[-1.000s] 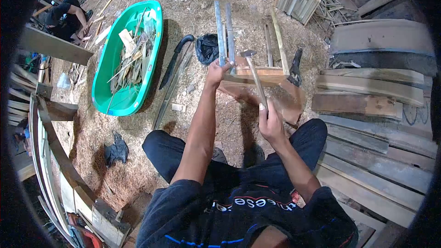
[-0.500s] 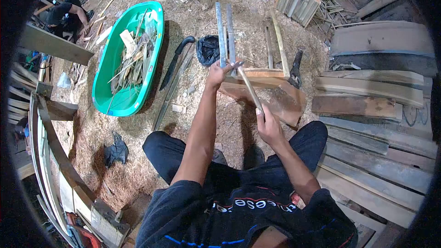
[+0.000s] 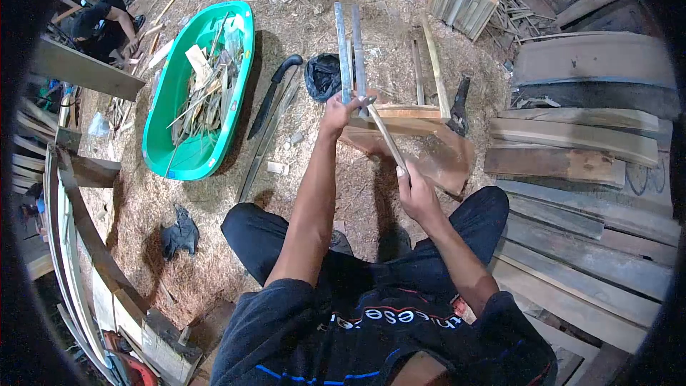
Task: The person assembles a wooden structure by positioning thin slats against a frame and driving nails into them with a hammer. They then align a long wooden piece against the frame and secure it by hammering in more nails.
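Observation:
My left hand (image 3: 336,113) is closed around the near end of a pair of long grey wooden slats (image 3: 344,46), which point away from me side by side. In my right hand (image 3: 420,196) is the wooden handle of a hammer (image 3: 387,134), gripped near its lower end. The hammer's head lies at the slats' near end, right beside my left fingers. Beneath this end sits a wooden block (image 3: 421,144) on the floor. Whether a nail is between my left fingers is too small to tell.
A green tub (image 3: 153,146) of wood scraps stands left, with a black-handled long blade (image 3: 271,93) and black plastic bag (image 3: 324,77) nearby. Planks (image 3: 572,139) are stacked right. A wooden crate (image 3: 466,1) stands far right. Another person (image 3: 100,25) crouches far left. Shavings cover the floor.
Almost nothing differs. The hammer and my right hand have shifted very slightly; my left hand stays on the slats.

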The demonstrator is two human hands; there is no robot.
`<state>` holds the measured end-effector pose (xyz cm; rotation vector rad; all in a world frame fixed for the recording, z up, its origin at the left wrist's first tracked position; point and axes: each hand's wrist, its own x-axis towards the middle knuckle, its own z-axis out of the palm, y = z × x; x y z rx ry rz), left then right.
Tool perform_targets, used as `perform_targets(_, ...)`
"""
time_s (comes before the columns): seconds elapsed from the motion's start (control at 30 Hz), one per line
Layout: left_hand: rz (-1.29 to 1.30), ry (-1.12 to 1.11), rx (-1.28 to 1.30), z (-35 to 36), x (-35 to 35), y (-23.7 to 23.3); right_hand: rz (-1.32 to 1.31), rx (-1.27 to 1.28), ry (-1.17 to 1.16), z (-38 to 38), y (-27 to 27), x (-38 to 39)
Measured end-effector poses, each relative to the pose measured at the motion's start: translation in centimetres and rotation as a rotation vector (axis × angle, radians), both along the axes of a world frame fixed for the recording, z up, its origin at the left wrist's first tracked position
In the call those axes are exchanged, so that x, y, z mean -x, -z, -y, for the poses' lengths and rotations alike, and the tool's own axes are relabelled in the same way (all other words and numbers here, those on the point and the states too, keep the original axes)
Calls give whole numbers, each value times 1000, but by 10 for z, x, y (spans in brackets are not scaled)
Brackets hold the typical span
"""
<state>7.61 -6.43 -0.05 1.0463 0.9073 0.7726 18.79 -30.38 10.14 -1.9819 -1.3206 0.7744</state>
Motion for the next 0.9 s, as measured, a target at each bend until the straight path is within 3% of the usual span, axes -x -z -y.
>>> perform_targets(0.17,9,-32,-12,-6,-2,21,-14,-224,74,-3,-1,4)
perform_targets(0.27,18,-15,-5,-2,0,3,38,-54,1,-2,7,-6)
perform_targets(0.37,-15,-10,25,-3,0,7,30,-243,69,-9,-23,4)
perform_targets(0.5,-48,-10,19,-2,0,-2,74,-77,-58,-9,-8,-2)
perform_targets(0.57,-107,27,18,-1,2,-11,27,-122,-5,-7,-10,-4)
perform_targets(0.7,-31,-12,-23,0,-1,5,56,-240,21,-9,-14,2)
perform_targets(0.8,4,-1,-29,-4,-1,13,115,-64,-51,-6,-9,-3)
perform_targets(0.9,3,-20,-37,-4,-2,24,42,-250,26,-11,-20,2)
